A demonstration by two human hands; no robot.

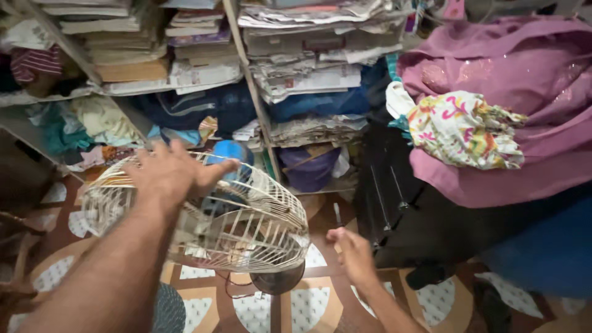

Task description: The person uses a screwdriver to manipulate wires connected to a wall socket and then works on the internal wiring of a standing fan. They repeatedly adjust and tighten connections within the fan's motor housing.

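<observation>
Two hands at work over a table fan, seen from above. Left hand [176, 172] laid on top of the cream wire fan guard [203, 213], fingers spread across the bars, thumb hooked over the upper edge toward the blue motor housing [229, 154]; grip pressing flat on the cage rather than closing round any single wire. Just under that grip, the fan tilted, guard face turned down and toward the viewer, dark round base [277, 280] showing below the cage on the patterned floor [308, 305]. Right hand [351, 250] off to the right of the cage and lower, close to its rim but not touching, fingers loosely curled, blurred; whether pinching anything, cannot tell. Just above the right grip, a small pale upright object [337, 214], too small to identify. Beyond the left grip, shelves [253, 92] stacked with papers and folded cloth. Right of the right grip, a black case [394, 191], then a heap of pink fabric [524, 80] with a floral printed cloth [465, 129] lying on it.
</observation>
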